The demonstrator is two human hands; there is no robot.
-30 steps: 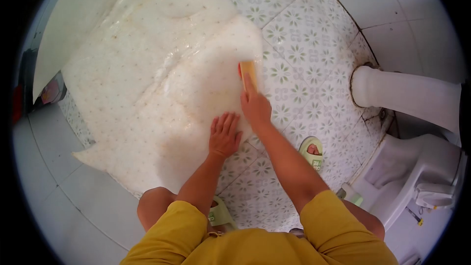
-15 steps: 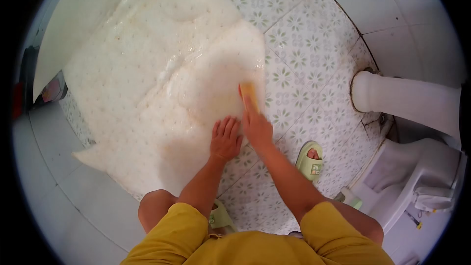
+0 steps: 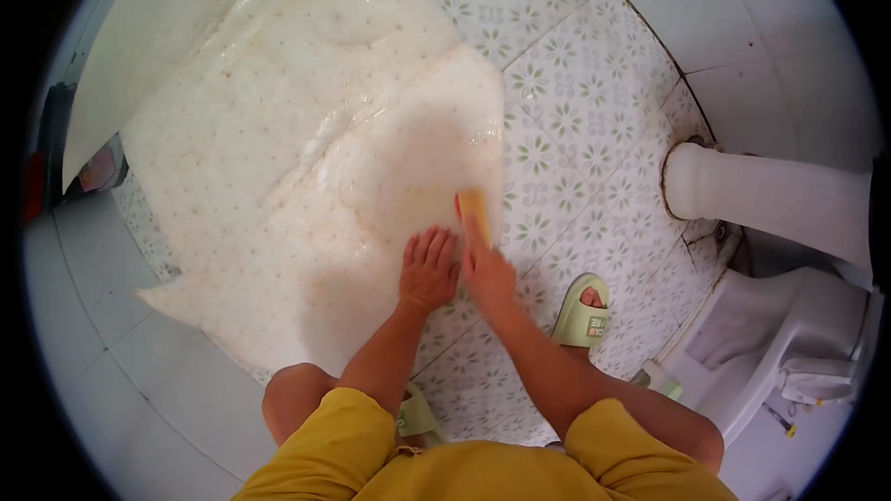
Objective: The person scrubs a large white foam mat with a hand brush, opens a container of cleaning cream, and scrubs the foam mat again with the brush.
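A large wet, cream-coloured sheet of quilted fabric [image 3: 232, 148] with small dots lies spread over the tiled floor, its surface rumpled and shiny. My left hand [image 3: 430, 269] rests flat on its near right edge, fingers stretched out. Just to the right, my right hand [image 3: 490, 280] is wrapped around a yellowish scrubbing brush [image 3: 474, 214] with a reddish strip along its left side. The brush is blurred by motion and lies against the fabric near its right edge. Its underside is hidden.
Patterned floor tiles [image 3: 594, 130] show to the right. A white pedestal [image 3: 780, 195] and a squat toilet [image 3: 761, 334] stand along the right side. My foot wears a green slipper [image 3: 583, 323]. Dark and red items [image 3: 46, 167] sit at the far left.
My right hand has drawn the brush back toward my body along the fabric's right edge. My left hand has stayed nearly in place.
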